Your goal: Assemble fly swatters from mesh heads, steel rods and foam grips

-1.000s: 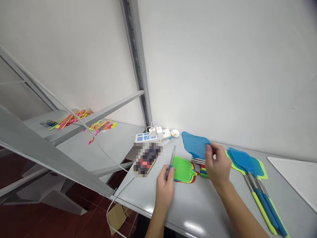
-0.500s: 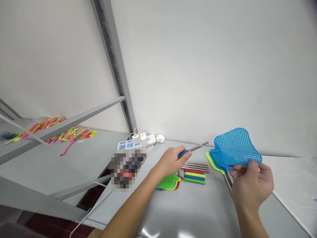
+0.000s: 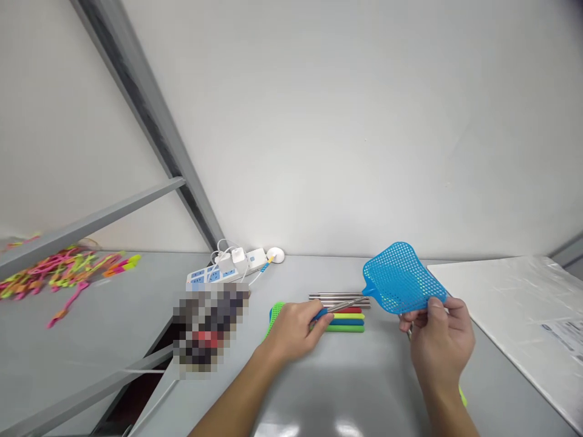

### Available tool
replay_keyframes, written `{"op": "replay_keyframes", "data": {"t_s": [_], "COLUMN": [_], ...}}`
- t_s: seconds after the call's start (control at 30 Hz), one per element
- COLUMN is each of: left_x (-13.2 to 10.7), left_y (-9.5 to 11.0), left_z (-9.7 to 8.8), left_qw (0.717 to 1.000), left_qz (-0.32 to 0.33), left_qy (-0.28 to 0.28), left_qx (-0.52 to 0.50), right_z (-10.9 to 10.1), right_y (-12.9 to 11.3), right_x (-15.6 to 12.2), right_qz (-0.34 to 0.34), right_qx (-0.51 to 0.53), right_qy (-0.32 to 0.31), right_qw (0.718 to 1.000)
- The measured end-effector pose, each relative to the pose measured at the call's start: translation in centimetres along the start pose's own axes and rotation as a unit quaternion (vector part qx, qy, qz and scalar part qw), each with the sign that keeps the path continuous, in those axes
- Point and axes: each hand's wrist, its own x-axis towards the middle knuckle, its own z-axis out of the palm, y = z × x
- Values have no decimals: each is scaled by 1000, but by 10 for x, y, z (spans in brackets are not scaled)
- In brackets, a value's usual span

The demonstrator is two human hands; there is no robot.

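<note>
Currently, the blue swatter head [image 3: 401, 276] is lifted above the table [image 3: 359, 382], right of the middle, with its neck pointing to the left. Your right hand [image 3: 444, 343] pinches its right near edge between thumb and fingers. Your left hand [image 3: 296, 328] is closed around the blue grip [image 3: 320, 314] of a thin metal rod [image 3: 348, 304], whose tip is very near the neck; whether they touch, I cannot tell. The head looks light and flexible, so probably it will bend if you push from the far rim; a hold close to the neck should be steadier. The rod seems stiff and perhaps slippery on its metal, so its grip is the safer place. Beyond the rod lie loose metal tubes [image 3: 336, 296], and on their near side coloured handles [image 3: 348, 322]. A green mesh head [image 3: 276, 312] is partly hidden by your left hand. Farther left is a power strip [image 3: 212, 275].
</note>
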Motion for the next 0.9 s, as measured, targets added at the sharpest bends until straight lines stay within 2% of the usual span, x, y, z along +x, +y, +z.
{"op": "replay_keyframes", "data": {"t_s": [0.2,0.43,0.77,0.9], "left_x": [1,1,1,1], "left_y": [-6,-3,-7,-1], "left_z": [1,1,-6,-5], "left_qw": [999,998,995,994], "left_qz": [4,17,35,55], "left_qy": [7,7,17,10], "left_qx": [31,55,87,94], "right_z": [-3,-3,-2,-1], "right_y": [0,0,5,11], "right_x": [3,-1,1,-2], "right_qz": [-3,25,45,75], "right_qx": [-3,-11,19,-18], "right_qy": [22,9,-61,-76], "right_qw": [1000,1000,997,994]}}
